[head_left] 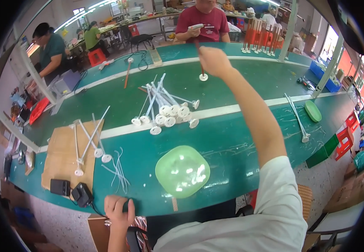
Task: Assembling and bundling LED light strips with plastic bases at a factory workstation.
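Stretched far forward, my right hand [215, 62] is closed around a thin red-brown rod that stands upright on a round white base [203, 77]. My left hand [118, 209] is at the near table edge, its fingers curled round something dark that I cannot make out. To its left lie two black power adapters [81, 194]. Thin clear strips [118, 171] are scattered just beyond it. A pile of pale rods with round white bases [169, 111] lies in the middle, left of my right arm. A light green dish [183, 171] sits between my hands on the near table.
Cardboard [60, 147] at the left bears more white-based rods. At the right are a smaller green dish [313, 111] and a blue bin [325, 76]. Opposite, a person in a dark red shirt [203, 23] holds a pale tool. Brown rods [259, 38] stand at the far right.
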A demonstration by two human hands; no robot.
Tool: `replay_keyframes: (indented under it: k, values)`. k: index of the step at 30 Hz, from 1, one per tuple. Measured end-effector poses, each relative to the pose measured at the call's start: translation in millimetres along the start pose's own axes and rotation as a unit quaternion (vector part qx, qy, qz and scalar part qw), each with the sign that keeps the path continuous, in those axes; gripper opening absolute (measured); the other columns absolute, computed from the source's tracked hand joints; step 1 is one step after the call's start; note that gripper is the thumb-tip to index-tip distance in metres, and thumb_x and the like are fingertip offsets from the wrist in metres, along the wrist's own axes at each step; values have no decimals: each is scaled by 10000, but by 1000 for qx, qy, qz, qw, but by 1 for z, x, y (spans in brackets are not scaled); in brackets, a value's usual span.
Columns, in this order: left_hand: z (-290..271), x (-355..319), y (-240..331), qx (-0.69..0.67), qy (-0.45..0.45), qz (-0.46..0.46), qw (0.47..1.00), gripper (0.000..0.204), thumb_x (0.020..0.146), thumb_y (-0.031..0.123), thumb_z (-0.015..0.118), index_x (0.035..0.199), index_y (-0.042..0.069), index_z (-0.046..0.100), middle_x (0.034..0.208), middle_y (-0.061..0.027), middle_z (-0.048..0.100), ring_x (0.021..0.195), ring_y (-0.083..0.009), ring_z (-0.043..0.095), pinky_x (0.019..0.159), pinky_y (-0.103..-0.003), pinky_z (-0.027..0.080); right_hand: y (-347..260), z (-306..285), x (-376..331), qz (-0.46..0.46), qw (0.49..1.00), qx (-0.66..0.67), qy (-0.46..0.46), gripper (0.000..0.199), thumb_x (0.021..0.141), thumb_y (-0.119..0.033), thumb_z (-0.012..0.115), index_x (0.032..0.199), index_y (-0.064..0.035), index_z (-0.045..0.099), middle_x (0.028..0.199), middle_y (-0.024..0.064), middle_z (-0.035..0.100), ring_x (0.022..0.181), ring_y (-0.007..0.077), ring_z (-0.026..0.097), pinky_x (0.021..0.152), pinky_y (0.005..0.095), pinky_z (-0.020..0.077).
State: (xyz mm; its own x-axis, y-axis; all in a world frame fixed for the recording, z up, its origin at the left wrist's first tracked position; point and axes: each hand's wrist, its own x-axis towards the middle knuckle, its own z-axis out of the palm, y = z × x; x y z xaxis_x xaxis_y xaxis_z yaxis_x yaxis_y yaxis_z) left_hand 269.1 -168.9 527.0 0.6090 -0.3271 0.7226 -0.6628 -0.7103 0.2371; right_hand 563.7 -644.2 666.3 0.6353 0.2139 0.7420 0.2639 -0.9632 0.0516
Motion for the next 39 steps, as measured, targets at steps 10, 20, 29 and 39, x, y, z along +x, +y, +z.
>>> replay_keyframes:
  k: [10, 20, 29, 39]
  values:
    - [12, 131, 59, -171, 43, 21, 984, 376, 697, 41, 794, 1027, -20, 627, 877, -129, 632, 740, -210, 605, 657, -316, 489, -84, -184, 15, 81, 913, 399, 37, 120, 935, -113, 582, 991, -15, 621, 800, 61, 691, 639, 86, 625, 549, 211, 481]
    - [22, 153, 99, -646, 56, -142, 748, 494, 844, 2, 714, 1289, -84, 519, 1151, -169, 656, 989, -181, 675, 862, -273, 542, -157, -277, -17, 55, 728, 683, -22, 60, 984, -74, 509, 1039, -65, 531, 878, 90, 667, 668, 127, 650, 559, 223, 527]
    - [-20, 118, 107, -635, 66, -161, 752, 422, 867, -29, 661, 1273, -55, 547, 1102, -152, 680, 939, -204, 695, 853, -282, 539, -188, -274, -70, 101, 755, 645, 66, 188, 955, -178, 589, 1044, -20, 642, 949, 73, 698, 784, 93, 634, 577, 226, 505]
    - [3, 60, 152, -683, 58, -213, 697, 352, 897, 10, 653, 1231, -65, 569, 1091, -147, 671, 926, -215, 696, 712, -248, 526, -282, -224, -196, 167, 731, 659, -53, 88, 823, -2, 705, 896, 35, 738, 953, 94, 708, 770, 106, 613, 608, 217, 467]
